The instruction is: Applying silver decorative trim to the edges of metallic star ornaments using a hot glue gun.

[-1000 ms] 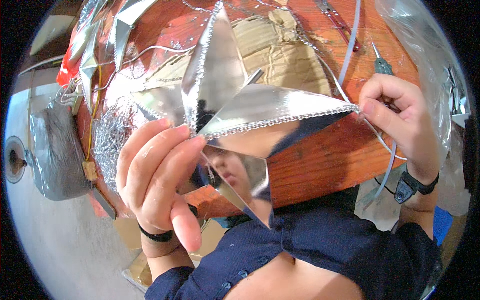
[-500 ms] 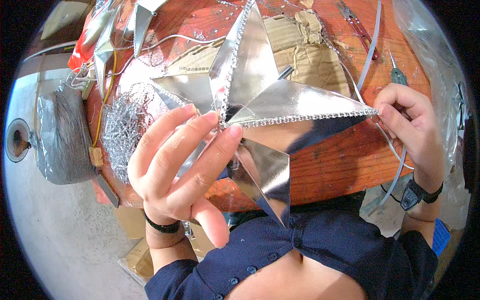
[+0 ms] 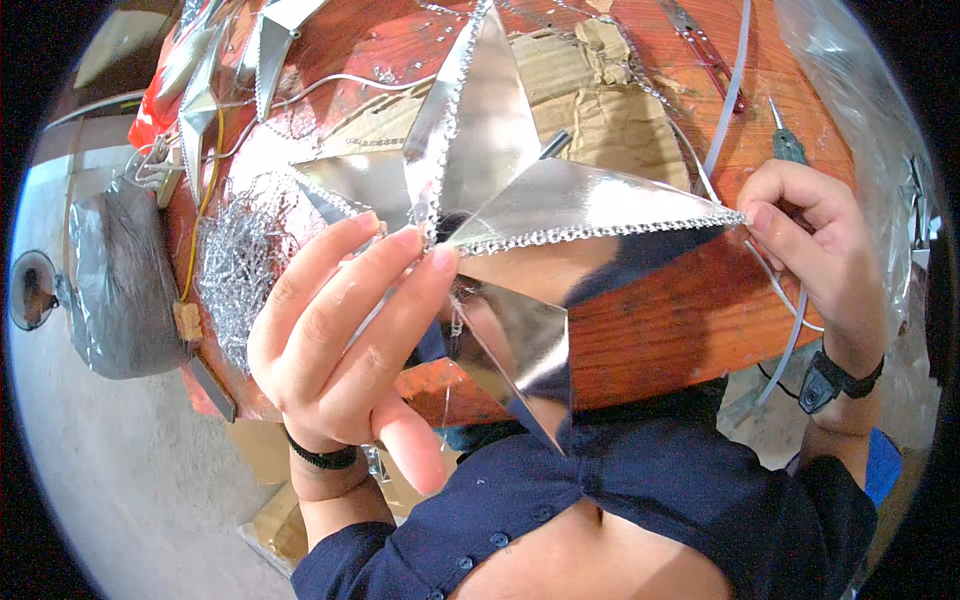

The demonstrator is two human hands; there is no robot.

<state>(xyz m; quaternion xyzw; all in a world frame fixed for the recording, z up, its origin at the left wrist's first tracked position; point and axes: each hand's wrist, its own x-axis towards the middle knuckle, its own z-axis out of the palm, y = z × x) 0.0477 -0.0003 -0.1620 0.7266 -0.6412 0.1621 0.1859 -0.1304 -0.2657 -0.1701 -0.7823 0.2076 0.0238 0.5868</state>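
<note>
A large mirror-silver star (image 3: 590,195) with folded points is held up above the table. Silver chain trim (image 3: 600,232) runs along the ridges of several points. My left hand (image 3: 345,325) lies over the star's middle, its fingers stretched and spread, fingertips touching the trim where the ridges meet. Its thumb sticks out away from the star. At the tip of the right-hand point, my right hand (image 3: 815,235) pinches thumb and forefinger together on the star and the trim's end. My left fingers cover part of the star's lower left.
A tangled heap of silver chain (image 3: 235,265) lies on the red-brown table (image 3: 690,310). Behind the star is cardboard (image 3: 630,120). A cutter (image 3: 787,145) and red-handled tool (image 3: 710,55) lie at the far right. More silver stars (image 3: 270,55) sit far left, near a grey bag (image 3: 120,280).
The star and both hands have shifted slightly left in view, along with the background. My left fingertips stay at the star's middle and my right pinch stays at the tip.
</note>
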